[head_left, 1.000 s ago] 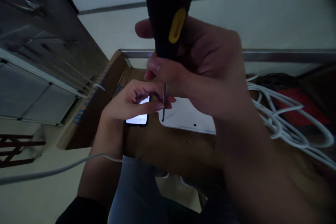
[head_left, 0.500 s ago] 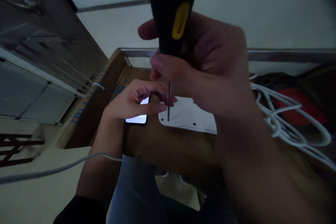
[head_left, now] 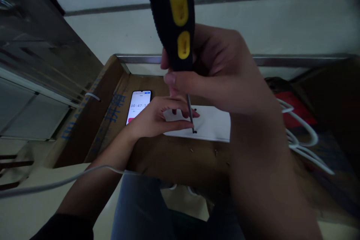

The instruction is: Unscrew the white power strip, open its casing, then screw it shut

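A screwdriver with a thick black and yellow handle is in my right hand, fingers wrapped low on the handle. Its thin shaft points down, with the tip beside a dark hole in a white flat panel. My left hand rests over the panel's left part, thumb and fingertips closed in around the shaft near its tip. Whether a screw is also between these fingertips is too small to tell. Small screws lie on the cardboard in front of the panel. My right forearm hides the panel's right end.
A lit phone showing a timer lies left of the panel on the brown cardboard. Coiled white cable and a red item are at the right. Another pale cable crosses my left forearm. A metal rail runs behind.
The screwdriver tip has moved right along the panel, from near its left corner to another hole. My left hand has followed it, uncovering more of the phone. The view has shifted somewhat.
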`<state>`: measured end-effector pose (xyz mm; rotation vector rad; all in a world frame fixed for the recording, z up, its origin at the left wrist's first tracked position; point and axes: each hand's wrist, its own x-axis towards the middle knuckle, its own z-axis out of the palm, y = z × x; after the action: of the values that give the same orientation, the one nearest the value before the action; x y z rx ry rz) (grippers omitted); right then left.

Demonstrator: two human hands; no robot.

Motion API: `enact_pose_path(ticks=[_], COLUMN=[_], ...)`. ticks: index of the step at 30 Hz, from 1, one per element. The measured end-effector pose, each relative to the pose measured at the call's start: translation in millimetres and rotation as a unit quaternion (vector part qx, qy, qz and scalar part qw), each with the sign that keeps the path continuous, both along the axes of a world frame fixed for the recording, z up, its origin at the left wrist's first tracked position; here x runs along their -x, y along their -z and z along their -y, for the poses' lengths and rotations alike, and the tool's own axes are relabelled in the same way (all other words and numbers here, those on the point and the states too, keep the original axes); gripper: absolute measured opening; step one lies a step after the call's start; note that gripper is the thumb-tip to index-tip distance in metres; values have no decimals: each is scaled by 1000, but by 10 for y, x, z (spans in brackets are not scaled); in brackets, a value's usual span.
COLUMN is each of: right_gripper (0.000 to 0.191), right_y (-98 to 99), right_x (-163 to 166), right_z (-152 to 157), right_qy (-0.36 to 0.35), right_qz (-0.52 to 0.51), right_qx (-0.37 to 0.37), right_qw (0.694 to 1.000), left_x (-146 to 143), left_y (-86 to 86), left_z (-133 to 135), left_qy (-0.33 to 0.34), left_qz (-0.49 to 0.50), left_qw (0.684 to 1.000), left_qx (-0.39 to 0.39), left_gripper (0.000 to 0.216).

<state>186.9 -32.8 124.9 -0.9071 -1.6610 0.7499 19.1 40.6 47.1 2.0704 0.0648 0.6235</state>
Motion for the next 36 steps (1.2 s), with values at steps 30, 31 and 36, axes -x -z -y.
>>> enact_pose_path(ticks=[30,31,36], right_gripper=[31,33,38], right_y=[-68,-68,-73], right_x=[9,-6,-95], right_z=[16,12,21], right_qy=[52,55,4], right_qz=[-185,-203,-250], right_qx=[-31,-39,-54], right_qw=[981,977,967], left_x=[-115,-128,-160], left_y=[-45,-43,-26], left_z=[166,179,243], left_qy=[-29,-33,-44], left_qz=[-54,-55,-62], left_qw=[998,998,997], left_qx=[2,-1,-16], left_gripper=[15,17,22])
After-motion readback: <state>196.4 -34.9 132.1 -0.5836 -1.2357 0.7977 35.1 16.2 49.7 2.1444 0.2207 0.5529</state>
